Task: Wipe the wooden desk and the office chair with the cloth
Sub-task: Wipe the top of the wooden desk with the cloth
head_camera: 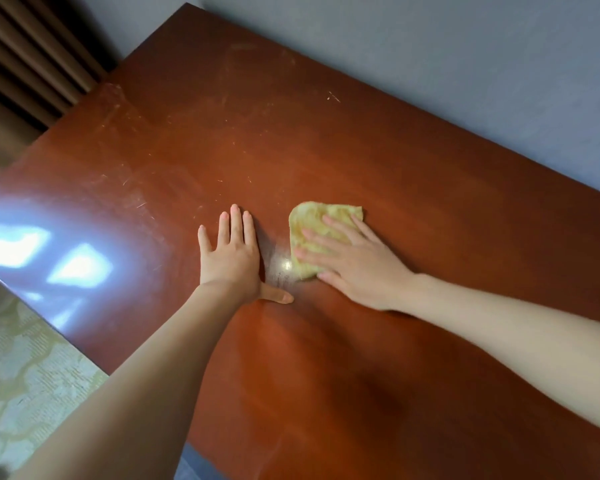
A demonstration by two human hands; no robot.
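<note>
The reddish-brown wooden desk (326, 140) fills most of the view, its top scuffed and streaked toward the far left. A small yellow cloth (309, 220) lies flat near the desk's middle. My right hand (354, 261) presses on the cloth with straight, spread fingers, covering its lower right part. My left hand (231, 254) rests flat on the bare wood just left of the cloth, fingers straight and thumb stuck out toward the cloth. No office chair is in view.
A grey-blue wall (465, 64) runs along the desk's far edge. Brown curtains (25, 71) hang at the upper left. Pale patterned carpet (25, 375) lies below the desk's left edge. Window glare (49, 251) reflects on the desk's left part.
</note>
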